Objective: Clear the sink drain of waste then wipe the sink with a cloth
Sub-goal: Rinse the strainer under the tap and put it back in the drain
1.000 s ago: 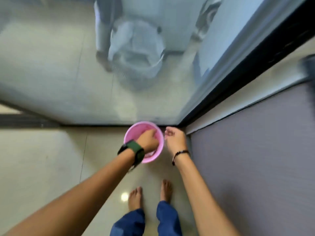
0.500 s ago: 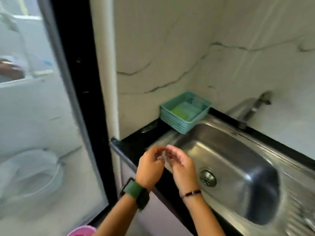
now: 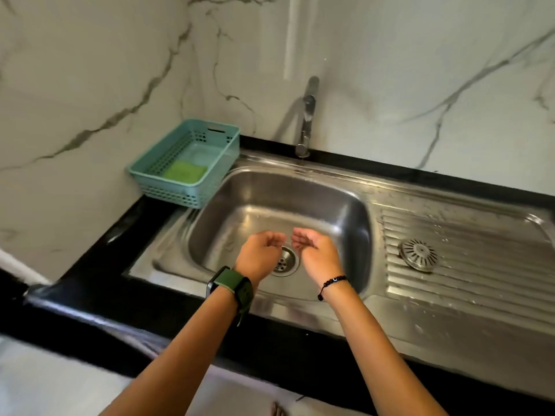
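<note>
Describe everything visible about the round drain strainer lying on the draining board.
The drain strainer is a round metal disc, steel-coloured like the sink, with slots radiating around a plain centre and a raised rim. It lies flat on the ribbed draining board, right of the basin, out of the open drain hole. Water drops speckle the board around it. Nothing else touches it; both hands are over the basin, away from it.

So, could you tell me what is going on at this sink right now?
A person stands at a steel sink, with both hands over the basin near the drain. The left hand and right hand are loosely cupped and hold nothing. The strainer lies out on the draining board. A green pad sits untouched in the teal basket, so wiping has not started.
</note>
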`<state>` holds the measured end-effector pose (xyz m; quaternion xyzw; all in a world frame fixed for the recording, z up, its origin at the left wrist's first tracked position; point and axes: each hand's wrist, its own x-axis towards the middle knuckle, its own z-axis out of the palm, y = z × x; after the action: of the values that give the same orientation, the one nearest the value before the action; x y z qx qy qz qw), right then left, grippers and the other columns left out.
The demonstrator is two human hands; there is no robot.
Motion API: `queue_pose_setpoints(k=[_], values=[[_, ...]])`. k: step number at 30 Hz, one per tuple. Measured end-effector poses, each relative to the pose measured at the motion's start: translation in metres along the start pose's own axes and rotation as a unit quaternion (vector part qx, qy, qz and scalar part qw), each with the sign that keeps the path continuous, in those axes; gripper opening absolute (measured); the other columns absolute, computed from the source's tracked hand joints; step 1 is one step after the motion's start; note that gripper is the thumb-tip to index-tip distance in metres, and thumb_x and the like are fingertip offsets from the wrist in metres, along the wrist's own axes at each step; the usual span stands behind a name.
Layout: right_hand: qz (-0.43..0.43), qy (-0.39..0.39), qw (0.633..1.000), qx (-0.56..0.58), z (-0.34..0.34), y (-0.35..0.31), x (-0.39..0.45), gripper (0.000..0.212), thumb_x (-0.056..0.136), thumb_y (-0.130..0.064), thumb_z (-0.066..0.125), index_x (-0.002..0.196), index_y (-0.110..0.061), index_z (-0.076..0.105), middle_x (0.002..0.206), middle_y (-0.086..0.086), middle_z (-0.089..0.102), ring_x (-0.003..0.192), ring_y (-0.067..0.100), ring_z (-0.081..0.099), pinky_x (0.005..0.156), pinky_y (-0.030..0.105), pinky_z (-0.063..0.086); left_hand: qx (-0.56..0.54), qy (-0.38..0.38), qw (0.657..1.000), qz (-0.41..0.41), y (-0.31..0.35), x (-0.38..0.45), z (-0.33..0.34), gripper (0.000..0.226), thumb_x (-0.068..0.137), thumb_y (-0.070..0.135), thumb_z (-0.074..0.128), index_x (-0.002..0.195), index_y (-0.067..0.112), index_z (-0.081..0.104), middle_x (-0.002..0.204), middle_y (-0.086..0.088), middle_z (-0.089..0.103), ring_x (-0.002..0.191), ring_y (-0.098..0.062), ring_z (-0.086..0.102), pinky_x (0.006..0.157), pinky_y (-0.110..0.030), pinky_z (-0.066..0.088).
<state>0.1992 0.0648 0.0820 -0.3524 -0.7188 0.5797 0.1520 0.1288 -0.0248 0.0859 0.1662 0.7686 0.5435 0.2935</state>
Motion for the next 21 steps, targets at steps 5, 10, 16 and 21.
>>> queue_pose_setpoints(k=[5, 10, 16, 21], values=[[0.009, 0.106, 0.988, -0.113, -0.048, 0.015, 0.005, 0.04, 0.085, 0.003, 0.048, 0.123, -0.008, 0.057, 0.123, 0.011, 0.063, 0.115, 0.022, 0.058, 0.102, 0.025, 0.041, 0.03, -0.067, 0.997, -0.001, 0.015, 0.013, 0.037, 0.034, 0.085, -0.007, 0.044, 0.111, 0.006, 0.062, 0.112, -0.008, 0.064, 0.109, -0.022, 0.058, 0.101, -0.035, 0.044], [0.027, 0.232, 0.916, -0.326, -0.113, 0.038, 0.014, 0.047, 0.083, -0.006, 0.055, 0.13, -0.006, 0.046, 0.129, 0.019, 0.053, 0.123, 0.034, 0.043, 0.106, 0.038, 0.032, 0.02, -0.154, 0.988, -0.004, 0.02, 0.019, 0.07, 0.035, 0.086, -0.011, 0.042, 0.114, 0.001, 0.059, 0.114, -0.013, 0.062, 0.106, -0.021, 0.057, 0.098, -0.028, 0.043], [0.155, 0.211, 0.852, -0.454, -0.173, 0.067, 0.043, 0.057, 0.084, -0.027, 0.059, 0.129, 0.0, 0.039, 0.136, 0.025, 0.041, 0.129, 0.037, 0.034, 0.11, 0.043, 0.028, 0.017, -0.214, 0.977, -0.016, 0.021, 0.034, 0.081, 0.034, 0.088, -0.008, 0.039, 0.116, -0.001, 0.057, 0.103, -0.008, 0.059, 0.098, -0.015, 0.054, 0.091, -0.024, 0.042], [0.206, 0.184, 0.848, -0.453, -0.177, 0.078, 0.055, 0.066, 0.078, -0.038, 0.067, 0.126, -0.004, 0.036, 0.129, 0.025, 0.048, 0.12, 0.04, 0.044, 0.101, 0.043, 0.036, 0.022, -0.229, 0.973, -0.01, 0.024, 0.057, 0.078, 0.032, 0.088, -0.008, 0.041, 0.113, -0.001, 0.058, 0.1, -0.008, 0.059, 0.095, -0.015, 0.053, 0.08, -0.018, 0.045]])
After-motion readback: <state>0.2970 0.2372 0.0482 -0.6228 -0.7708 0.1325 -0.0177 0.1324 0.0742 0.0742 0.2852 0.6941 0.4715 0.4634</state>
